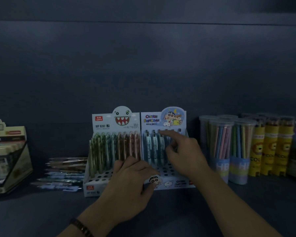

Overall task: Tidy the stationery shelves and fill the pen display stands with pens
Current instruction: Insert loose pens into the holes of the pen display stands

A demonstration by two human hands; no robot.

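Observation:
Two pen display stands sit side by side on the dark shelf. The monster-face stand [102,122] on the left holds several green and brown pens [109,147], with open holes along its front rows. The cartoon stand [152,118] on the right holds a few pale blue pens [148,147] at its back left. My left hand [132,178] rests on the front edges where both stands meet, fingers bent. My right hand [184,151] hovers over the cartoon stand, index finger stretched toward its back row, holding nothing visible. A pile of loose pens [65,171] lies left of the stands.
A boxed display [9,159] stands at the far left. Clear tubs of pastel pencils [229,147] and yellow pencil tubes [270,147] fill the right side. The dark back wall [143,65] rises behind everything. The scene is dim.

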